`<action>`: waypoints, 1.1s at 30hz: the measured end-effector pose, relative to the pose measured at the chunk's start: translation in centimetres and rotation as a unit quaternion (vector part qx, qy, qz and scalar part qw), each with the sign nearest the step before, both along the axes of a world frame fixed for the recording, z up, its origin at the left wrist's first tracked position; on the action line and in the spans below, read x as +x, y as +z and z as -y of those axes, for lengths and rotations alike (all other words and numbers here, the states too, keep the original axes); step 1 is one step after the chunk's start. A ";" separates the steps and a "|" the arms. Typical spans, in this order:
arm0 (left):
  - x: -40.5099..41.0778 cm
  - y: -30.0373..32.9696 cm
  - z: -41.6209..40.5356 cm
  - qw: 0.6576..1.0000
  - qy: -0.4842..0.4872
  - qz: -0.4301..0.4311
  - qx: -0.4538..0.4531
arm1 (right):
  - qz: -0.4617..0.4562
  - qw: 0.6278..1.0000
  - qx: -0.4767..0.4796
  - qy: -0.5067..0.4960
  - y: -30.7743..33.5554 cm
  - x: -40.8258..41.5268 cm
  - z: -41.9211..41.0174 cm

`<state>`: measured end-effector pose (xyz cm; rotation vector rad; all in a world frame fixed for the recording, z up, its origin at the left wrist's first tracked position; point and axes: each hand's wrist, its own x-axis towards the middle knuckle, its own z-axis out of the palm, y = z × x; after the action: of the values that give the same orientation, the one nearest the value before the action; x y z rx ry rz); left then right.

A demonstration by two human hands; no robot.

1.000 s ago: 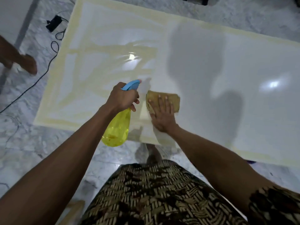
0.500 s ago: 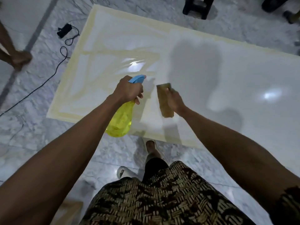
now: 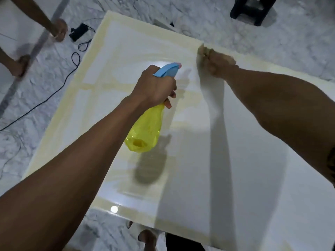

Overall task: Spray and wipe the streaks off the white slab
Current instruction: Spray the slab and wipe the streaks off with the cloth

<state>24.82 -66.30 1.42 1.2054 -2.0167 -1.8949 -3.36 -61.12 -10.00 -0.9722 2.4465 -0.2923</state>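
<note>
1. Wiping step in hand: right hand (image 3: 216, 62), fingers curled on blurred cloth (image 3: 203, 51), at far edge of white slab (image 3: 253, 160) lying on floor.
2. Left hand (image 3: 154, 87) wrapped round spray bottle (image 3: 145, 131), above slab.
3. Next, probably: spraying yellowish streaks (image 3: 126, 84) left, then wiping.

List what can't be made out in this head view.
- Cloth: hidden under the blurred right hand at the slab's far edge.
- Spray bottle trigger: covered by the left hand.
- Slab's right end: cut off by the frame edge.
- Bystander's feet, top left: motion-blurred.
</note>
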 end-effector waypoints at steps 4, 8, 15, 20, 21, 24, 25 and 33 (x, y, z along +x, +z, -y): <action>0.2 -1.9 1.5 1.000 0.016 0.019 0.005 | -0.093 0.995 0.035 -0.010 -4.4 3.3 0.5; 3.2 -3.0 0.5 0.998 0.026 0.063 0.013 | -0.067 0.997 0.039 -0.015 -5.4 7.3 -1.3; 12.4 -1.7 -5.6 0.994 0.029 0.099 0.031 | -0.101 0.989 0.035 0.107 -6.0 23.1 -11.5; 20.8 -0.4 -11.1 0.994 0.012 0.106 0.029 | -0.032 0.991 0.062 0.116 -4.8 37.5 -20.1; 22.5 -0.3 -12.0 0.994 0.008 0.108 0.024 | -0.029 0.990 0.060 0.123 -4.6 40.3 -21.7; 27.1 0.1 -14.0 0.993 0.006 0.120 0.017 | 0.012 0.987 0.086 0.138 -2.4 47.0 -24.7; 28.3 0.4 -14.5 0.992 0.006 0.122 0.013 | 0.037 0.986 0.095 0.131 -1.5 48.1 -24.9; 33.4 5.0 -16.7 0.994 -0.001 0.106 -0.018 | 0.387 0.887 -0.137 -0.213 10.4 47.6 -24.1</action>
<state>58.20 -49.59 6.47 1.4508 -2.1433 -1.7897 44.28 -37.05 0.37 -0.2840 1.8464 -0.9888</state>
